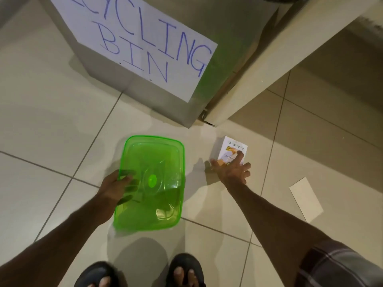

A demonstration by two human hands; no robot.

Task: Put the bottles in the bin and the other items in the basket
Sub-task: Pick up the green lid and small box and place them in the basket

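A clear green plastic basket (pixel 157 162) is held just above the tiled floor, with my left hand (pixel 118 187) shut on its left rim, fingers showing through the plastic. It holds nothing that I can see. To its right a small white box (pixel 231 149) with printed text lies on the floor. My right hand (pixel 232 169) is spread over the box's near end, fingers apart and touching its top. Behind stands the grey bin (pixel 116 65) bearing a white paper sign lettered "RECYCLING BIN". No bottles are in sight.
A white paper slip (pixel 305 198) lies on the floor at the right. A cream-coloured cabinet or wall edge (pixel 269 59) runs diagonally beside the bin. My two feet in dark sandals (pixel 141 272) stand at the bottom of the view.
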